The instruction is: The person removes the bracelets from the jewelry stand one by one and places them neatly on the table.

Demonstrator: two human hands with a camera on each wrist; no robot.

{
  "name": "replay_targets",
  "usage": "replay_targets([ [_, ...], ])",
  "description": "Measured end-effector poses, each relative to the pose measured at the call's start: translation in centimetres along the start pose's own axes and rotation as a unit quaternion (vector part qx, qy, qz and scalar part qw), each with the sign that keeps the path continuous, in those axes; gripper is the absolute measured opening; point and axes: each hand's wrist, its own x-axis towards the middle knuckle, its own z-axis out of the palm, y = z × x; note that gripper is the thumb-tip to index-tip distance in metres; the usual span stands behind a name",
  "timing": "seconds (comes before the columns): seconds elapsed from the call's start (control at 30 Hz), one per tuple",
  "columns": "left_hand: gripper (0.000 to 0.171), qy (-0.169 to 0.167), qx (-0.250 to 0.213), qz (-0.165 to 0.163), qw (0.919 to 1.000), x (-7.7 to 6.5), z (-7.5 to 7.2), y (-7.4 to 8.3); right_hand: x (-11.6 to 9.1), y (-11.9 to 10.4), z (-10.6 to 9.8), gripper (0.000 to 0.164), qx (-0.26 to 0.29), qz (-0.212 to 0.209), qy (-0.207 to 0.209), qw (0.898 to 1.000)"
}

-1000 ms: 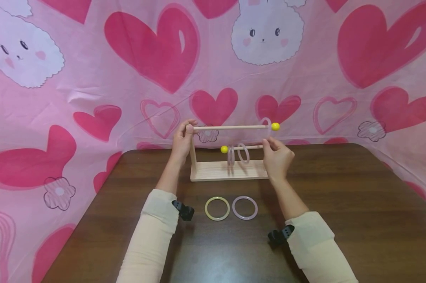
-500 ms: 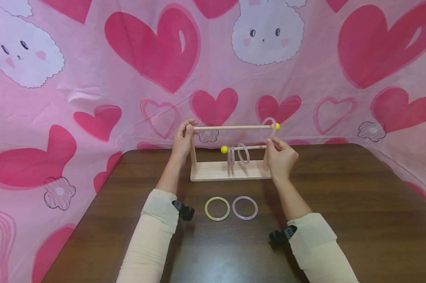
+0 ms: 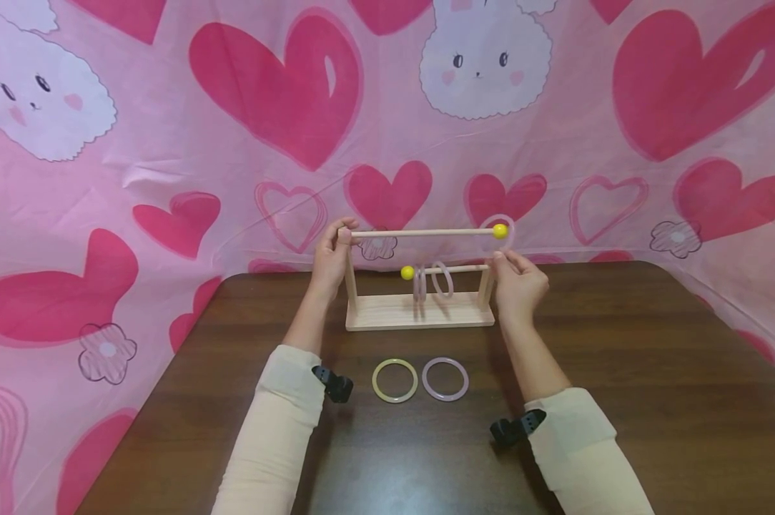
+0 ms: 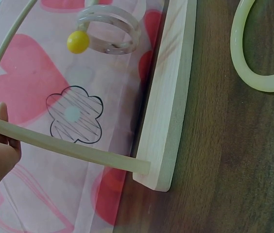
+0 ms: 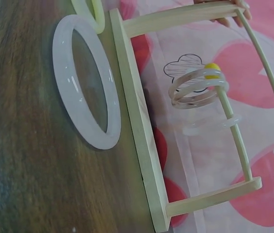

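Note:
My left hand (image 3: 332, 259) grips the upper left corner of a wooden stand (image 3: 420, 312), where its post meets the upper rod (image 3: 420, 233). A pale translucent bangle (image 3: 513, 230) is pinched between my right hand's (image 3: 521, 290) thumb and fingers. That bangle stands around the yellow ball (image 3: 500, 231) at the upper rod's right end in the head view; whether the rod passes through it, I cannot tell. On the lower rod (image 5: 239, 145) hang several similar bangles (image 3: 442, 280), two of them close to its yellow ball (image 3: 407, 272). In the right wrist view, my right hand shows only at the edge.
A yellow-green bangle (image 3: 376, 390) and a pale purple bangle (image 3: 465, 390) lie side by side on the brown table (image 3: 233, 429), in front of the stand. Behind the table hangs a pink cloth (image 3: 387, 136) printed with hearts and rabbits.
My right hand has moved a little to the right with the bangle, from the rod just left of the yellow ball to around the ball. My left hand and the stand keep their place.

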Motion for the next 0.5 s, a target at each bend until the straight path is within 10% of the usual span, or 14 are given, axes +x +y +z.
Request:
replay_targets([
  [0.5,0.032,0.004,0.003,-0.008,1.0,0.01,0.08,0.09,0.65,-0.24,-0.75,0.009,0.124,0.071,0.035,0.989],
])
